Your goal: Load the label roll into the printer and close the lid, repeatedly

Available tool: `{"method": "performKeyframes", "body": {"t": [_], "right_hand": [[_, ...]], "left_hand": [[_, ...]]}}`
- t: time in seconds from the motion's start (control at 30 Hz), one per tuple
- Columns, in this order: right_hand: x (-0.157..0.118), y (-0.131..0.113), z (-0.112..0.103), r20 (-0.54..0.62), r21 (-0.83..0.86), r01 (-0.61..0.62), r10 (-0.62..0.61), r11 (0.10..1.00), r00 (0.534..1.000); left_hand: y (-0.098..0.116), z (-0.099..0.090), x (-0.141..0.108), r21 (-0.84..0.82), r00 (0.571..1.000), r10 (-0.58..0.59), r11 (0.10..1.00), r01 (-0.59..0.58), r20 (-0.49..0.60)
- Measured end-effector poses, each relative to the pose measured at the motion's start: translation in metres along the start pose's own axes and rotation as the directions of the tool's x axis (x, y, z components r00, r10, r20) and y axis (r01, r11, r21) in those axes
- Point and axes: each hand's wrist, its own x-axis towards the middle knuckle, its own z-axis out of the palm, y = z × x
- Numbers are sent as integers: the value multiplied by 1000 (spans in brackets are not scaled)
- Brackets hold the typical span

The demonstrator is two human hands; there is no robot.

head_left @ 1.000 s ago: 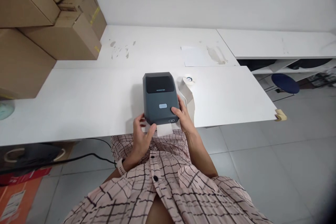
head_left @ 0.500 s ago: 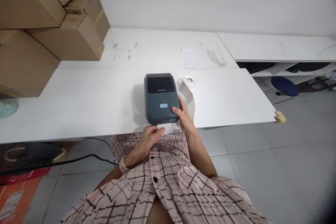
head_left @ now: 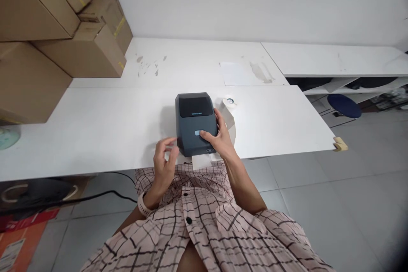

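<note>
A dark grey label printer (head_left: pixel 188 136) sits near the front edge of the white table. My right hand (head_left: pixel 223 138) wraps its right side, with the thumb on the light blue button (head_left: pixel 199 133). By the printer's left front corner is my left hand (head_left: pixel 165 161), fingers curved and apart, holding nothing. A white label strip (head_left: pixel 202 162) sticks out of the printer's front, over the table edge. Behind my right hand, a roll of labels (head_left: pixel 230 102) stands on the table, its paper band (head_left: pixel 228 121) running toward the printer; where it enters is hidden.
Cardboard boxes (head_left: pixel 86 51) are stacked at the left of the table (head_left: pixel 274 123). A sheet of white paper (head_left: pixel 234 73) lies at the back. A yellowish guard (head_left: pixel 340 143) covers the right front corner. A blue stool (head_left: pixel 344 106) stands beyond, and black cables (head_left: pixel 105 195) hang below.
My left hand has let go of the label strip and moved left to the printer's side. My right thumb has slid onto the button. The strip now hangs free at the front.
</note>
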Motion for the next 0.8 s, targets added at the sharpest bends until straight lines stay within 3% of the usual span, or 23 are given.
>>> {"method": "performKeyframes", "body": {"t": [0.1,0.17,0.27,0.37,0.47,0.57,0.73,0.8], "right_hand": [[-9,-1,-4,-84,260,-87,113,962,990],[-17,-1,-6,-94,344,-85,124,935,988],[-23,-2,-12,-122,405,-31,87,914,989],[-14,-10,-23,-132,430,40,19,902,991],[10,-25,-35,-130,390,97,-49,916,990],[41,-40,-42,-120,312,145,-113,939,986],[85,-49,-43,-102,153,236,-223,960,970],[94,-50,-42,-138,-9,259,-257,966,956]], "left_hand": [[0,9,2,-64,992,-23,997,32,126],[1,12,0,-100,983,-19,994,38,183],[7,11,3,-133,985,62,990,-41,163],[18,8,21,-197,974,196,965,-171,116],[25,10,50,-240,962,269,938,-250,49],[20,17,78,-152,982,190,970,-189,-10],[6,33,97,47,993,-11,999,6,114],[5,37,99,103,991,-44,994,32,125]]}}
